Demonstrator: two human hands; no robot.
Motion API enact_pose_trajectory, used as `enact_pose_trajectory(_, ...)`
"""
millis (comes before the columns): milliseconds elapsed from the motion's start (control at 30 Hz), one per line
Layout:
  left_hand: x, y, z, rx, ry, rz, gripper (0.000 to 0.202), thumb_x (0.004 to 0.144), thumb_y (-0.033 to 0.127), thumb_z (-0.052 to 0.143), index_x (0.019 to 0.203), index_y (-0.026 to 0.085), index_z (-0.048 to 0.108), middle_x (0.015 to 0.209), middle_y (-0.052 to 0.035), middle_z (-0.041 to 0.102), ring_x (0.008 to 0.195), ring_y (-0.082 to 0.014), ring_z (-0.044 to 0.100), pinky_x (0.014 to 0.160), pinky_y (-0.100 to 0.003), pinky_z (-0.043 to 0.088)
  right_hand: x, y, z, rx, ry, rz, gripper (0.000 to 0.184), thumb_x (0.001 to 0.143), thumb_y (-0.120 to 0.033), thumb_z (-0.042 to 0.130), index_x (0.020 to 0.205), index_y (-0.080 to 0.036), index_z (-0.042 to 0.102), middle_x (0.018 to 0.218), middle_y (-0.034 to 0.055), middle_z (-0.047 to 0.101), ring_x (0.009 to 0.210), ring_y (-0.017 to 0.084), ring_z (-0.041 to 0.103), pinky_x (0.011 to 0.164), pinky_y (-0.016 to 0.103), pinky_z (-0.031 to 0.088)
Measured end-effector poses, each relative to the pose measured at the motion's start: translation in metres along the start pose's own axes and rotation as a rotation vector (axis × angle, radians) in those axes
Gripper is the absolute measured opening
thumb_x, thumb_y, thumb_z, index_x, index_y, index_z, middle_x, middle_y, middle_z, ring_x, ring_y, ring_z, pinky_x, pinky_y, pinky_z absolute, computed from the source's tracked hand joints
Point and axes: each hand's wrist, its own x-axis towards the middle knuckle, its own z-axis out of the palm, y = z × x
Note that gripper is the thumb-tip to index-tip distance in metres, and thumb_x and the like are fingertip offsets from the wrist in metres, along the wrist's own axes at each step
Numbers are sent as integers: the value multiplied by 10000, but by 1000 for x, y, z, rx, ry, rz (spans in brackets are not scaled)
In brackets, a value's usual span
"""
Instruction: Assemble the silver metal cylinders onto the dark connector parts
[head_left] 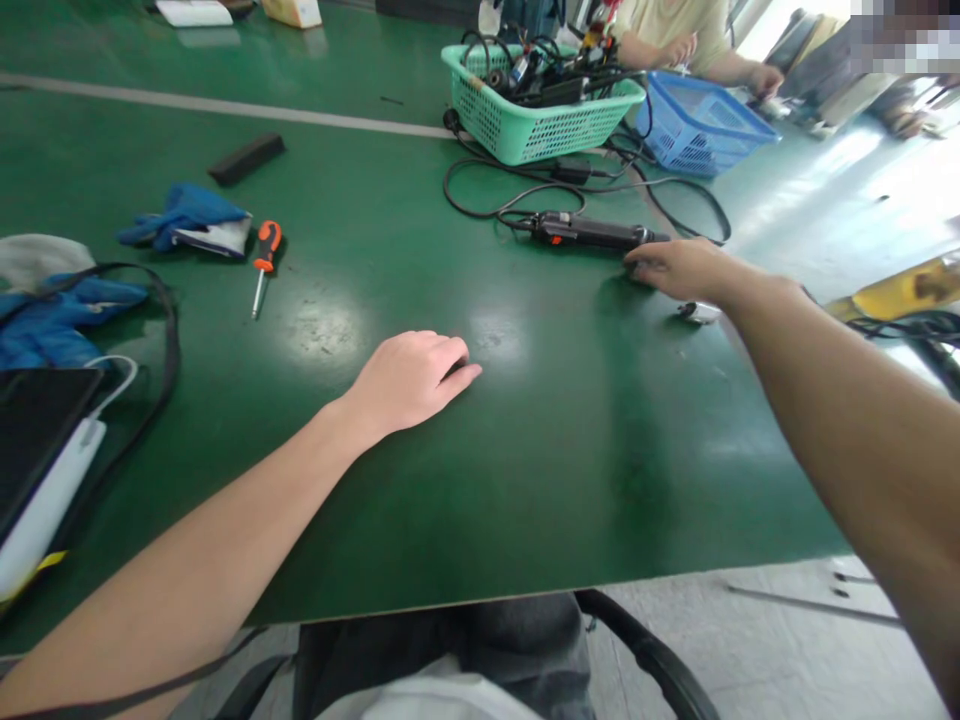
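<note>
Resting palm-down near the middle of the bench [525, 450], the left hand [409, 380] holds nothing; its fingers [457, 375] are loosely curled, tips on the green top. The right hand [679, 270] reaches out toward the right edge, where its fingers [637, 262] meet the near end of a black driver [592, 232]. They bend down over that end, but I cannot tell whether they grip it or only touch it. The driver lies flat, crosswise, between the middle of the bench and the far right corner, with an orange switch near its left end. Its black cord [480, 205] loops on the bench toward the far edge. A small white part [701, 313] lies just beside the right wrist, near the right edge.

Beyond the driver a green basket [540, 130] full of cables and tools stands toward the far edge, with a blue basket [697, 125] just to its right. Another person's hand [765, 78] rests behind the blue basket. Toward the left edge lie an orange-handled screwdriver [264, 262], blue gloves [187, 218] just beside it and a black block [246, 158] farther back. At the near left corner sit a dark tablet [30, 420] and a white power bank [45, 510], touching each other.
</note>
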Motion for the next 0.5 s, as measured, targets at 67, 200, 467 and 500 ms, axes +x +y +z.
enact_pose_trajectory(67,-1,0,0,-2,4,5,379,1045,440,425,937,190,688,825,-51,706,790,-201,655,688,-327,434,-17,27,5,36,-18,40,277,986,-302,592,1196,-181,726,1012,145,765,825,251,700,797,407,523)
enact_pose_trajectory(200,-2,-1,0,5,0,8,415,1058,445,384,950,191,693,836,-56,708,806,-212,662,696,-339,443,-59,58,29,316,143,80,336,1010,-446,538,1116,-219,762,964,130,774,850,256,727,799,421,522)
enact_pose_trajectory(467,-3,0,-1,10,2,16,420,1058,435,366,949,191,689,866,-68,720,826,-221,669,716,-348,460,-104,-30,50,272,451,122,272,1001,-291,504,1130,-252,740,1116,158,739,1067,313,665,935,478,477)
enact_pose_trajectory(500,-3,1,-1,8,1,12,402,1053,416,373,944,192,688,870,-67,722,829,-222,671,721,-351,464,-102,-51,49,281,464,116,281,996,-276,494,1134,-236,736,1119,164,735,1080,319,654,955,481,475)
